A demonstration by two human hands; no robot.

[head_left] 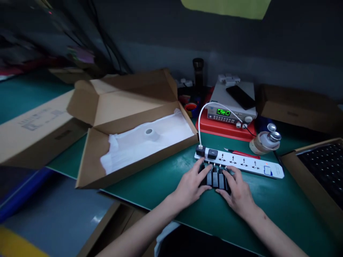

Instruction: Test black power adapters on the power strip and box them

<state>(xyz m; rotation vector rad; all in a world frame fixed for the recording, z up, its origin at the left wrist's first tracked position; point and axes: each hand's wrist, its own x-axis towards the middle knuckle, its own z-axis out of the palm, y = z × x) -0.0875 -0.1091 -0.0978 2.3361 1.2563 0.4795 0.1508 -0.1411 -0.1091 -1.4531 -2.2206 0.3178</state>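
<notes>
Several black plug adapters [215,177] lie in a tight row on the green mat, prongs toward a white power strip [241,163]. My left hand [191,184] presses against the row's left side, fingers curled around the end adapter. My right hand [237,191] closes on the row's right side. Both hands squeeze the row together. One black adapter [212,154] is plugged into the strip, and a white cable's plug [200,150] sits at the strip's left end.
An open cardboard box [139,142] lined with white foam lies to the left. A grey meter [232,105] with a green display rests on a red tray, a phone on top. Tape rolls [264,142] sit right of it. A box of dark parts [321,167] is at far right.
</notes>
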